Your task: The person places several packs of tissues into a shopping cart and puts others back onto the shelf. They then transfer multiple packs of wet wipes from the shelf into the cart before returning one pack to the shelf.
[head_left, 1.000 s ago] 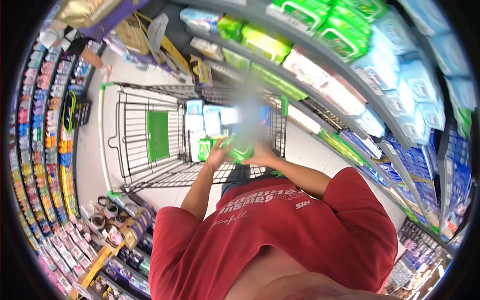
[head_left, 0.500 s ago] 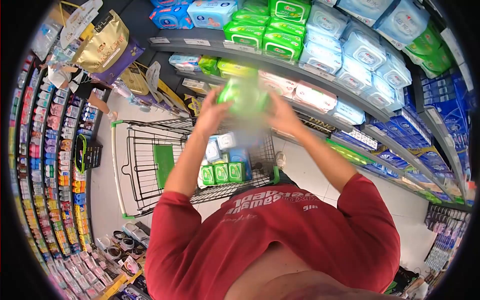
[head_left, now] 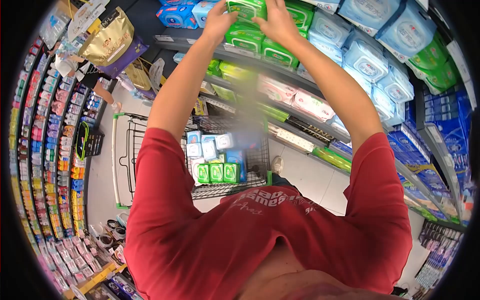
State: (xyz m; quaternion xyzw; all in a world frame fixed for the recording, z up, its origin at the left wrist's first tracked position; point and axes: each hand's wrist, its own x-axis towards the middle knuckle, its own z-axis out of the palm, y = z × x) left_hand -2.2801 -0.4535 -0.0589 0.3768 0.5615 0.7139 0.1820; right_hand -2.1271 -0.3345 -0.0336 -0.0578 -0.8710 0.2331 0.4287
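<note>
My left hand [head_left: 220, 22] and my right hand [head_left: 278, 21] are raised to the shelf, one at each side of a green pack of wet wipes [head_left: 247, 9]. Both grip this pack, which sits at the top of a stack of similar green packs [head_left: 244, 36]; the far fingertips are cut off by the frame edge. Below my arms, the shopping cart [head_left: 131, 150] holds several green packs [head_left: 216, 173] standing in a row and several pale blue-and-white packs [head_left: 209, 149].
Light blue wipes packs [head_left: 366, 59] fill the shelf to the right. Pink packs [head_left: 312, 102] lie on the shelf below. A gold and purple bag [head_left: 112, 42] hangs at the left. Another person [head_left: 82, 75] stands in the aisle beyond, near a black basket [head_left: 91, 141].
Both hands have moved up and forward with a green pack, from above the cart to the stack on the shelf. My arms are now stretched further out.
</note>
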